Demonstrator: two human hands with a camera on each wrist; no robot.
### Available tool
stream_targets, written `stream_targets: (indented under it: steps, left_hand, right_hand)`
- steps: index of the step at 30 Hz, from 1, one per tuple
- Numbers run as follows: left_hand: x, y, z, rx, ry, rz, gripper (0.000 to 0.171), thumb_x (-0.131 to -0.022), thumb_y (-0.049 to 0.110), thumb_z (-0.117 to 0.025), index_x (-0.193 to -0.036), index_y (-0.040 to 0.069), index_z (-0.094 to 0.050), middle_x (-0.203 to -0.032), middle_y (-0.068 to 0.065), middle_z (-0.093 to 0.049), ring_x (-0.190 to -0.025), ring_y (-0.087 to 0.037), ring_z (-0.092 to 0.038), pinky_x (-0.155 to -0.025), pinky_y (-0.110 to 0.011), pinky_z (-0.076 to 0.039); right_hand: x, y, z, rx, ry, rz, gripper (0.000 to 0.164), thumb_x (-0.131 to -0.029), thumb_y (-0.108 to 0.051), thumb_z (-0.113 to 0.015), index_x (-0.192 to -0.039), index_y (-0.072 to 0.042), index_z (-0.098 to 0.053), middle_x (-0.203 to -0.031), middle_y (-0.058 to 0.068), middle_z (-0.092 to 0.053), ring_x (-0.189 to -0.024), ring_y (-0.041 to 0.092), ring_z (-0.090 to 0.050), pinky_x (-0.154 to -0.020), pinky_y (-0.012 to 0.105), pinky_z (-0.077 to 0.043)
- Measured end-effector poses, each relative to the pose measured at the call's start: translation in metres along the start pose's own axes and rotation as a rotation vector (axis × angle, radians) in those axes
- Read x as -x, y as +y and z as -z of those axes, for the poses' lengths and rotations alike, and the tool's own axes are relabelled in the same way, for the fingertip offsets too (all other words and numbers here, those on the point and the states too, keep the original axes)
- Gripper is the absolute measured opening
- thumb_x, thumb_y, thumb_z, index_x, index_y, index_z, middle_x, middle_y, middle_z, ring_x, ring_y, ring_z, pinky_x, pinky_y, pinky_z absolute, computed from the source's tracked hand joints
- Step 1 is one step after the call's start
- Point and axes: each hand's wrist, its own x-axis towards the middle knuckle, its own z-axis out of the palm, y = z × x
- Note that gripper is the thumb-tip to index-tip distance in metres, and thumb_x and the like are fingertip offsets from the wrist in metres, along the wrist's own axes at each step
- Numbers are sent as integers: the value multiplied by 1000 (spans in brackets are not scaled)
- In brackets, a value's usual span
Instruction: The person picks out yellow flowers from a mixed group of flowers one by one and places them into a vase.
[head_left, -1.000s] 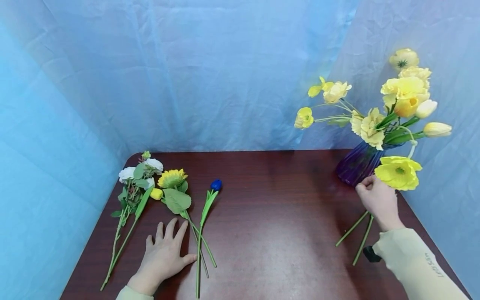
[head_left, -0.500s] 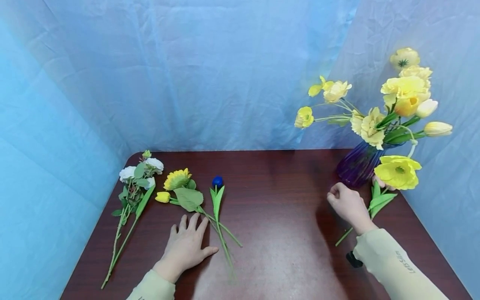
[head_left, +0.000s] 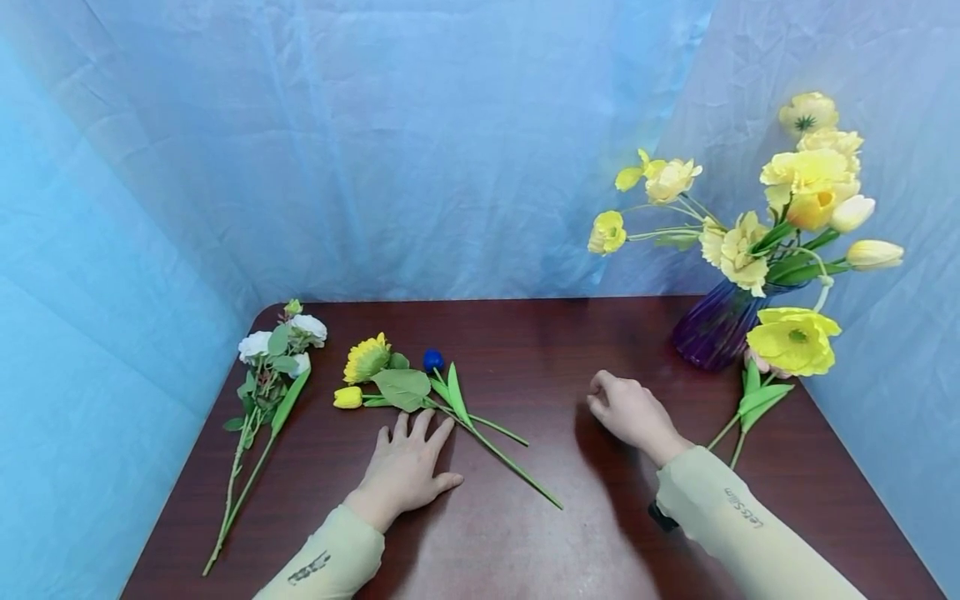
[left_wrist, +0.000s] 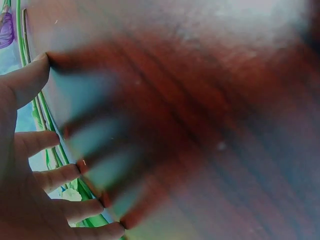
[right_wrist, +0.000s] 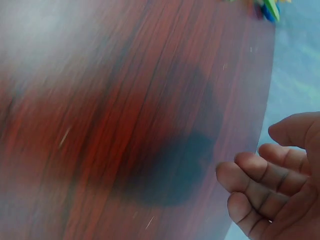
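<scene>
My left hand (head_left: 408, 471) lies with fingers spread on the table, fingertips right at the crossed stems of a sunflower (head_left: 366, 360), a yellow tulip (head_left: 348, 397) and a blue tulip (head_left: 433, 360). In the left wrist view, green stems run along the fingertips (left_wrist: 95, 206). Over the right half of the table, my right hand (head_left: 633, 414) has its fingers loosely curled. The right wrist view shows nothing between the thumb (right_wrist: 292, 129) and fingers. Between that hand and the right edge lie leafy stems (head_left: 759, 406), their pinkish bloom mostly hidden by a drooping yellow poppy (head_left: 795, 342).
A purple-blue glass vase (head_left: 712, 329) with several yellow and cream flowers (head_left: 810, 179) stands at the back right. White roses (head_left: 258, 346) and another long-stemmed flower lie on the left of the table (head_left: 525, 333). Blue cloth (head_left: 450, 150) hangs behind and beside it.
My left hand has slid right, and the sunflower, yellow tulip and blue tulip have shifted and turned, their stem ends swinging right. My right hand has moved left, away from the vase.
</scene>
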Motion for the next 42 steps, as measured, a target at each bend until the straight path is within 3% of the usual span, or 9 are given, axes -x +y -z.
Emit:
stream_targets:
  steps: [4,10,14,21,26,31,37,42]
  left_hand:
    - [3,-4,1,-12,-21,-1,81,-80,67,-63,-145,22,-43,-147,-13,-35,-131,-50,-31,-96,-68,-34]
    - [12,-15,4,-7,-77,61,87,-77,73,-62,-147,25,-40,-151,-13,-30,-134,-51,-25,-96,-73,-30]
    - [17,-23,5,-12,-96,113,91,-73,76,-62,-148,28,-38,-152,-13,-30,-134,-52,-23,-94,-77,-28]
    - [21,-33,2,30,-103,163,96,-70,77,-64,-148,28,-38,-151,-14,-30,-132,-56,-23,-87,-80,-30]
    - [21,-34,3,46,-98,159,95,-70,76,-65,-148,27,-38,-150,-15,-31,-131,-57,-24,-87,-81,-30]
    - [20,-33,3,56,-110,159,94,-72,74,-65,-148,27,-38,-151,-15,-30,-132,-57,-22,-87,-81,-28]
    - [21,-35,1,50,-122,174,95,-71,75,-65,-149,27,-37,-152,-15,-28,-132,-57,-20,-88,-81,-28]
    - [21,-34,0,47,-121,169,95,-72,75,-65,-148,27,-37,-152,-15,-28,-132,-57,-20,-88,-81,-27]
  right_hand:
    - [-4,-20,-8,9,-1,99,16,-90,-20,-66,-103,-11,-63,-86,3,-68,-67,17,-61,-59,42,-52]
    - [-5,-47,-21,22,-29,212,16,-90,-23,-68,-102,-14,-63,-85,-3,-65,-69,11,-59,-60,36,-51]
    - [-1,-62,-33,46,-49,300,11,-89,-27,-69,-92,-21,-60,-81,-10,-60,-65,7,-55,-55,31,-48]
    - [9,-80,-56,132,-65,452,27,-86,-38,-71,-78,-19,-52,-68,-11,-50,-54,11,-48,-45,34,-42]
    - [14,-85,-69,182,-94,482,30,-83,-41,-72,-78,-19,-51,-64,-12,-47,-51,13,-47,-43,39,-43]
    - [16,-88,-75,195,-87,507,27,-83,-29,-71,-76,-17,-48,-56,-9,-42,-45,16,-44,-39,40,-41]
    - [17,-89,-75,141,-94,455,23,-86,-25,-71,-79,-16,-51,-58,-6,-47,-48,19,-51,-42,42,-45]
    - [18,-87,-68,89,-104,401,25,-90,-27,-68,-78,-18,-48,-58,-8,-44,-48,13,-46,-42,37,-43]
